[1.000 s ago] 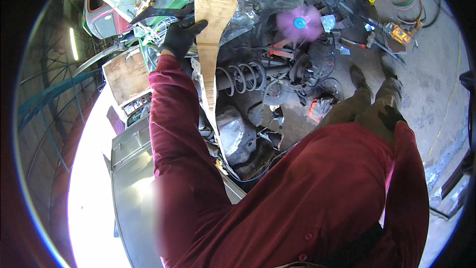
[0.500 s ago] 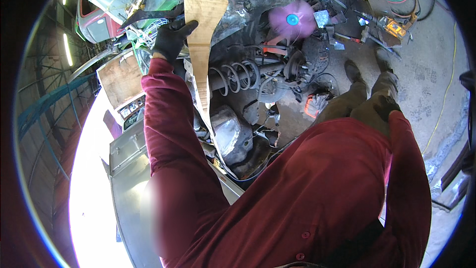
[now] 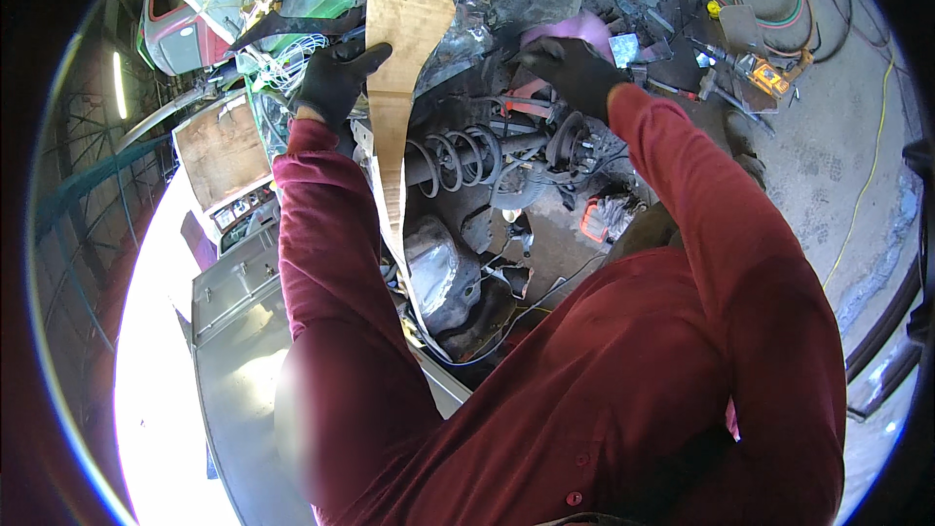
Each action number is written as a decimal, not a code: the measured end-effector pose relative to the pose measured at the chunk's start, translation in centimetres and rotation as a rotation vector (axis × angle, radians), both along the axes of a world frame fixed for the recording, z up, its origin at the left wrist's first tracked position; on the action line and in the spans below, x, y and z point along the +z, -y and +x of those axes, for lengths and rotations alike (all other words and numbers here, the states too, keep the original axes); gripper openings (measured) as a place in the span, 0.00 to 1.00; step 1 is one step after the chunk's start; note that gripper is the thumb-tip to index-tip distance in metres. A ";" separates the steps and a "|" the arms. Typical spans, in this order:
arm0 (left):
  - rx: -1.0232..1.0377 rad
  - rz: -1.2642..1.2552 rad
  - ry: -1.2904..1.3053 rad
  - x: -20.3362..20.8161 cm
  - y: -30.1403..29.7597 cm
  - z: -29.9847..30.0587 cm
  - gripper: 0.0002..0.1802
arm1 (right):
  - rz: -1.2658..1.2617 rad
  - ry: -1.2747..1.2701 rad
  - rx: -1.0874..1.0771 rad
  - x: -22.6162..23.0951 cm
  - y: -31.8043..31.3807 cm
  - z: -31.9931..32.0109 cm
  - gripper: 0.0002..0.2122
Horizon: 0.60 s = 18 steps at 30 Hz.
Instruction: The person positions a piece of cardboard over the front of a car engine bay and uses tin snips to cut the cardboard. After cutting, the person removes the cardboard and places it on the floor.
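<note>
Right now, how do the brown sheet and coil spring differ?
The brown sheet is flat and tapering; the coil spring is wound in rings. The sheet runs up and down the picture; the spring runs sideways. The left hand grips the sheet's edge; no hand touches the spring.

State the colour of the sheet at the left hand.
The sheet is tan, clearest in the head view.

Person wears a deep maroon, long-sleeved cloth shirt (image 3: pixel 584 370) with small round red buttons (image 3: pixel 574 499) on the front; its creased maroon sleeves (image 3: pixel 331 205) run down to the wrists. Close-fitting, dark grey-black gloves (image 3: pixel 329 95) cover left hand (image 3: pixel 336 78) and right hand (image 3: pixel 577 74). Drab olive-brown trousers (image 3: pixel 643 232) show beyond the hem, partly hidden.
</note>
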State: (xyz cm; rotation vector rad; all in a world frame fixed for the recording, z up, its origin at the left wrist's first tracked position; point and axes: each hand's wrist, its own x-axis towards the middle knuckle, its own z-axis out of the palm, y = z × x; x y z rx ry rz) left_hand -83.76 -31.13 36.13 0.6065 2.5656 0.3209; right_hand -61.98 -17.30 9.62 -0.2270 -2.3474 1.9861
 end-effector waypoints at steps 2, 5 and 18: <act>-0.007 0.000 0.003 0.0 0.1 0.0 0.16 | -0.272 0.007 -0.096 1.5 -0.3 -3.0 0.19; 0.010 -0.018 0.021 0.2 0.1 0.1 0.16 | -0.086 -0.161 -0.170 2.3 -0.3 -5.8 0.20; -0.009 -0.032 0.009 0.0 0.3 0.0 0.15 | -0.613 0.012 -0.263 2.6 1.3 -11.3 0.13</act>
